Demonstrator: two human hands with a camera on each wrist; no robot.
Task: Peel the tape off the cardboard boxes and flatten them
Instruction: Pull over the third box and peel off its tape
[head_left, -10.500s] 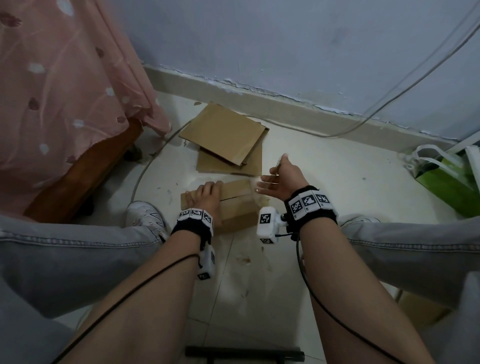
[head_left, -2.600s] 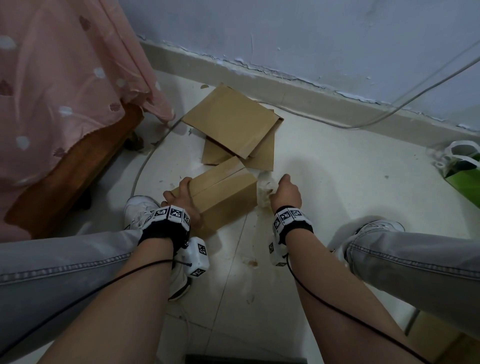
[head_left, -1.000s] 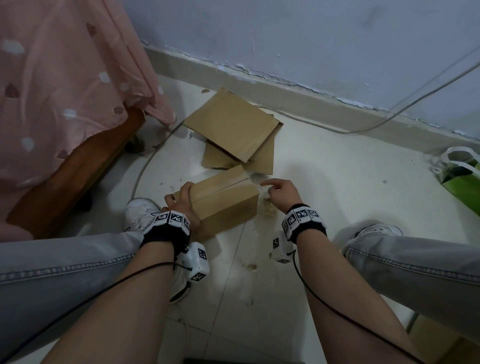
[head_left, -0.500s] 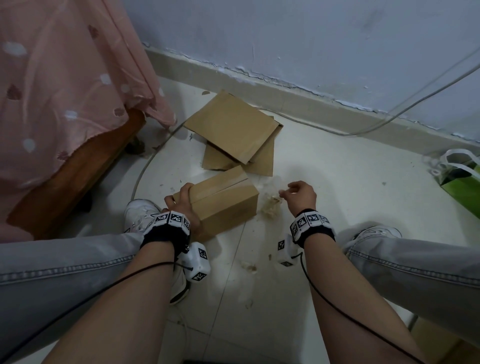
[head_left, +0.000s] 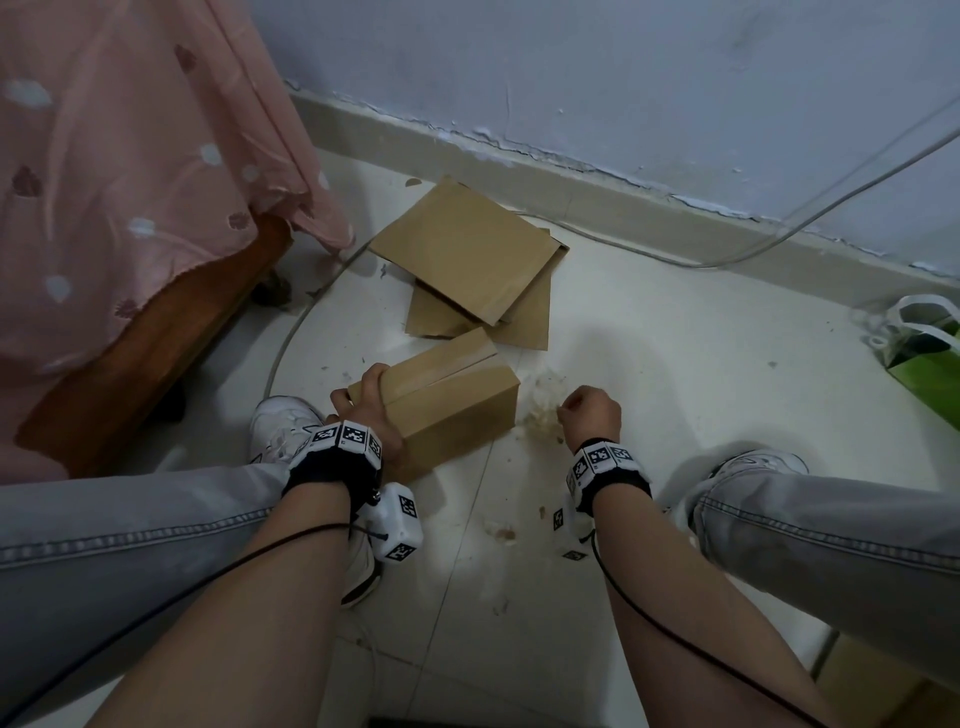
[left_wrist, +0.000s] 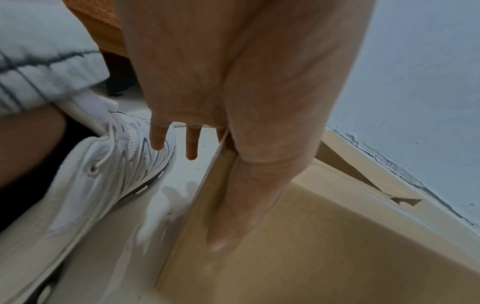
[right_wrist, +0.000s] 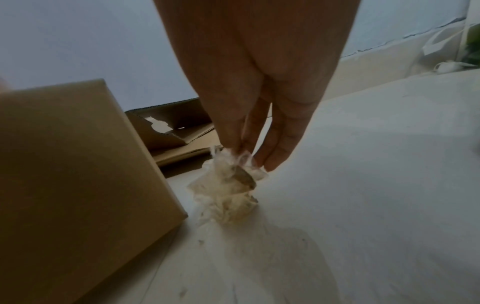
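The cardboard box (head_left: 441, 405) stands on the floor (head_left: 675, 364), tilted onto an edge, and the left hand (head_left: 371, 410) grips its near-left corner, thumb along the front face and fingers curled over the side. Just to the right of the box, the right hand (head_left: 592, 413) pinches a crumpled wad of peeled tape (right_wrist: 231, 185) between its fingertips (right_wrist: 270, 164). Behind the box, touching its far corner, lie flattened cardboard pieces (head_left: 467, 254).
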